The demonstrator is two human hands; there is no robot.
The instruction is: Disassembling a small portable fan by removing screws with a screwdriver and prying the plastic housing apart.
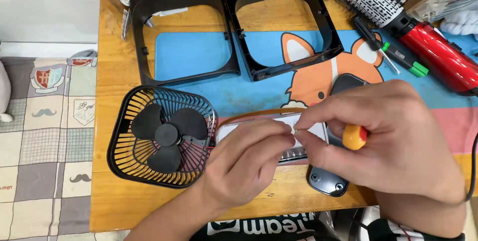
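both hands work near centre of the counter (107, 72): left hand (244, 164) fingers pinching the white fan part (226, 130), right hand (393, 136) gripping an orange-handled screwdriver (354, 137); i'd keep the tip square and the part pinned flat

- This is a room in a home, with a wooden desk (112, 67) used as a makeshift repair bench.
- Left of the desk lies a patchwork bedspread (45, 136) with moustache and crest patches, which points to a bedroom.
- On the desk lies a blue cartoon dog desk mat (259, 77), a household item rather than workshop gear.
- At the desk's far right corner rests a red hot-air hairbrush (423, 37), a personal grooming thing.
- Hobby repair shows on the mat: a black fan grille with blades (162, 136) at the desk's left front, two black fan frames (234, 27) behind it, and a green-handled screwdriver (393, 52) near the hairbrush.
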